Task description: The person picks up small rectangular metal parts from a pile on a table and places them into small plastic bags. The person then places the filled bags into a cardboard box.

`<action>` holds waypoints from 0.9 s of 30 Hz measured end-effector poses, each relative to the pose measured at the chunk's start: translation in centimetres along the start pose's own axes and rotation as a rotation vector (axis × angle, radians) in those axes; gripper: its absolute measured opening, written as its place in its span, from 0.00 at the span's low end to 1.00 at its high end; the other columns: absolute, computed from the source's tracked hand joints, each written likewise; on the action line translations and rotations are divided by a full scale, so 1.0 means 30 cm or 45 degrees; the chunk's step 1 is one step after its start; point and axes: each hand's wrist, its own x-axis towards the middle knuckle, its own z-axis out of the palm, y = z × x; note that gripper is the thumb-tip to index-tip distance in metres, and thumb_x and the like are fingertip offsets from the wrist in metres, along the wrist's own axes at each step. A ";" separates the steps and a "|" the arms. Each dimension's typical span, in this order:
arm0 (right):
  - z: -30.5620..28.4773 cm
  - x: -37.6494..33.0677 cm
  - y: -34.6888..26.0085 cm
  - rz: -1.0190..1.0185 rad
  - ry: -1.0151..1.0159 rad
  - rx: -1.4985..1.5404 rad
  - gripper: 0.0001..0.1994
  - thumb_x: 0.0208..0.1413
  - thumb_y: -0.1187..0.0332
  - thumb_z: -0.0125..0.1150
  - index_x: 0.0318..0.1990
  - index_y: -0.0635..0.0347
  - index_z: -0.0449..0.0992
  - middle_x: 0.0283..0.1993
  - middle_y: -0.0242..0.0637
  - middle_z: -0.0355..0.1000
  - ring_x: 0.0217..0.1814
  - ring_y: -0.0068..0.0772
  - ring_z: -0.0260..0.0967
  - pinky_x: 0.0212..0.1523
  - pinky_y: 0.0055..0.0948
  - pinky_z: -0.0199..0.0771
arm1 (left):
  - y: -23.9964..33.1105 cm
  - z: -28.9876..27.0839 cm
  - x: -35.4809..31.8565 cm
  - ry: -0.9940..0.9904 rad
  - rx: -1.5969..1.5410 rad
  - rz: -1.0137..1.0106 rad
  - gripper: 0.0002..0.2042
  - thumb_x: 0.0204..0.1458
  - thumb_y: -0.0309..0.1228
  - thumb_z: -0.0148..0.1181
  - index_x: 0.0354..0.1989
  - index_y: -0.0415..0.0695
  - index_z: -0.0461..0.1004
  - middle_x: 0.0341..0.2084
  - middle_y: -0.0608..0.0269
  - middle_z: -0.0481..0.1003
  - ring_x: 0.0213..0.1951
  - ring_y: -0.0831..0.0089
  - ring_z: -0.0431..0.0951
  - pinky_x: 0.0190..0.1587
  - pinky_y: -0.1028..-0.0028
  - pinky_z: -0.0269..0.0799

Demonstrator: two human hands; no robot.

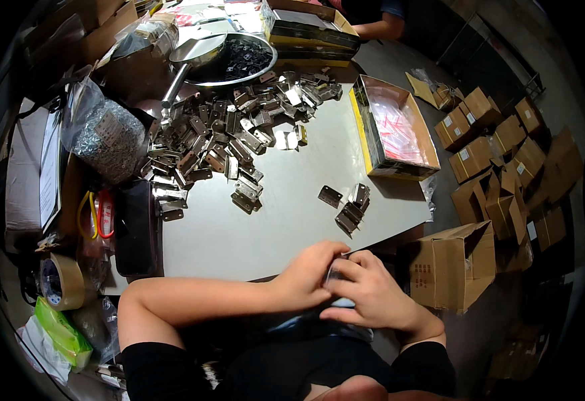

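My left hand (310,273) and my right hand (371,289) meet just off the table's near edge. The fingers of both are bent and closed around one small thing, mostly hidden by them; only a shiny, greyish bit of it shows between the fingers. Just beyond my hands on the white table (286,220) lie a stacked group of small metal hinge-like pieces (350,215) and a single flat plate with holes (330,196). A big loose heap of similar metal pieces (219,144) spreads over the far left half of the table.
An open box of clear bags with red stripes (399,130) stands at the right. A metal bowl of black parts (242,63) and a bag of screws (108,130) sit far left. Scissors (98,214) and a tape roll (53,281) lie left; cartons (456,267) stand right.
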 end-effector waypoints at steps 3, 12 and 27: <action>-0.019 -0.005 -0.003 -0.070 -0.062 0.052 0.17 0.46 0.57 0.69 0.38 0.58 0.78 0.49 0.37 0.69 0.48 0.43 0.64 0.50 0.39 0.66 | 0.003 0.005 -0.018 -0.044 0.127 0.030 0.21 0.44 0.28 0.64 0.47 0.40 0.66 0.33 0.53 0.74 0.34 0.53 0.74 0.43 0.64 0.66; 0.128 0.062 0.283 0.493 0.828 -0.034 0.05 0.49 0.74 0.65 0.33 0.63 0.78 0.32 0.41 0.68 0.35 0.42 0.69 0.34 0.36 0.70 | 0.020 0.015 -0.035 -0.500 -0.354 -0.295 0.21 0.48 0.32 0.68 0.46 0.41 0.65 0.34 0.57 0.74 0.35 0.65 0.77 0.39 0.71 0.73; 0.215 0.052 0.242 0.557 0.909 0.116 0.07 0.46 0.73 0.69 0.33 0.63 0.78 0.35 0.42 0.72 0.36 0.44 0.70 0.37 0.37 0.71 | 0.011 0.008 -0.039 -0.561 -0.315 -0.406 0.21 0.48 0.35 0.68 0.45 0.41 0.65 0.33 0.56 0.74 0.35 0.60 0.77 0.39 0.68 0.72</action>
